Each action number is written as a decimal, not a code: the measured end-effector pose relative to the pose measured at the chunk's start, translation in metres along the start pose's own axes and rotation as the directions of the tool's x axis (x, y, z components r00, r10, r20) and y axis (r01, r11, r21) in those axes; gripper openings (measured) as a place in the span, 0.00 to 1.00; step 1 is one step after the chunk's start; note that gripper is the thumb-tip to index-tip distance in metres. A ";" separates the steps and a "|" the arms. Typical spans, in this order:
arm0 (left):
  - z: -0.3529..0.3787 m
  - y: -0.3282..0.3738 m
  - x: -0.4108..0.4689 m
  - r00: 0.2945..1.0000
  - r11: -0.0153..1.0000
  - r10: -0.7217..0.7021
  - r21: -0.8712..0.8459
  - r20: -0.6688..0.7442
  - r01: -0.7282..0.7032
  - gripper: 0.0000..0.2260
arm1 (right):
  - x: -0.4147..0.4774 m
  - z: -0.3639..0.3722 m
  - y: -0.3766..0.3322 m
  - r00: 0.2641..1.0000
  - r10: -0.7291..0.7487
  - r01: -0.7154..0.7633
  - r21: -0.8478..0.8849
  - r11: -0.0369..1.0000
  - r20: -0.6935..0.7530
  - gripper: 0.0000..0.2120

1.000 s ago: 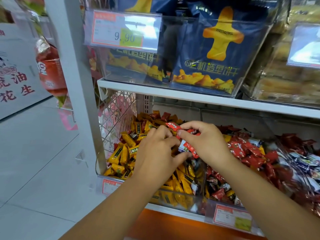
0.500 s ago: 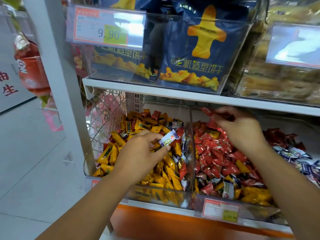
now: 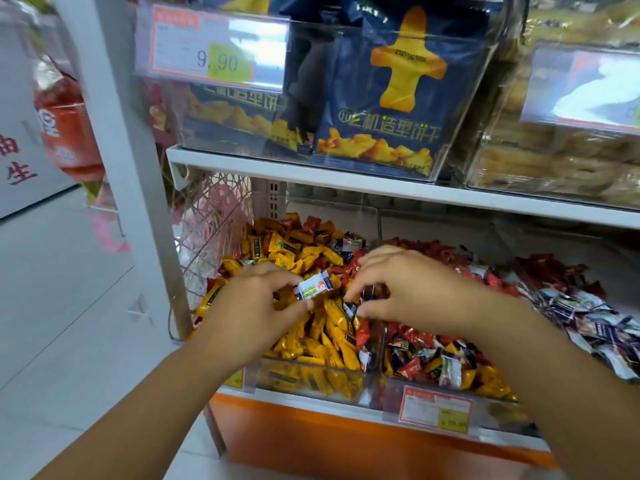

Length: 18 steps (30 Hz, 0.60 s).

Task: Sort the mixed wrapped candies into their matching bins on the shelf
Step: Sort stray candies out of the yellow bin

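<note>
Closest in, past the two forearms, is the shelf's orange base (image 3: 311, 441). Above it stand the clear front walls of the yellow bin (image 3: 311, 379) and, on its right, the middle bin (image 3: 498, 400).

Over the yellow bin the left hand (image 3: 256, 306) pinches a white candy (image 3: 313, 288) between thumb and fingertips, lifted clear of the heap. The right hand (image 3: 412, 292) hovers just beside it near the divider, with its fingers curled downward. Something dark shows between them, but I cannot tell whether it holds anything.

The step in hand looks like pulling strays out of the yellow heap. The white candy seems to belong far right with the white-and-blue candies (image 3: 595, 320) — two bins across. The neatest way is to pass it to the right hand instead of reaching the left arm over. Grip the body of the wrapper, not a twisted end, so it does not slip back into the mix. The right hand should go for one stray at a time, such as the red candy (image 3: 362, 336) near the divider.

The middle bin is mostly red with yellow ones at the front, so plenty of sorting remains.

Farther back, the upper shelf (image 3: 346, 181) carries biscuit bags (image 3: 384, 109) behind a price tag (image 3: 214, 50) — not part of this job.
</note>
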State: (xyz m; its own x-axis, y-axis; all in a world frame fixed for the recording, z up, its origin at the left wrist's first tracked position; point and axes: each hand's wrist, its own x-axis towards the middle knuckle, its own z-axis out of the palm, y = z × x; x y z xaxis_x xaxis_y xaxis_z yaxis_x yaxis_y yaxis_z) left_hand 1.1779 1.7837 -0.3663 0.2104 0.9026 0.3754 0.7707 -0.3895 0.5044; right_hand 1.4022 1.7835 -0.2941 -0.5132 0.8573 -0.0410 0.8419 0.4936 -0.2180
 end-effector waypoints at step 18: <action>-0.009 -0.011 -0.013 0.999 0.998 0.048 0.038 0.015 -0.049 0.17 | 0.004 0.016 0.012 0.966 0.070 -0.015 0.215 0.976 -0.251 0.11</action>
State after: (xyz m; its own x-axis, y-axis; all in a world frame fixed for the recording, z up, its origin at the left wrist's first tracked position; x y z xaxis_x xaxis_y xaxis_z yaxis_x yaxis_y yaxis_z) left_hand 1.1615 1.7746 -0.3700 0.2563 0.8855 0.3875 0.7817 -0.4257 0.4557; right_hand 1.4073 1.7908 -0.3124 -0.3951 0.8989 0.1897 0.7936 0.4379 -0.4223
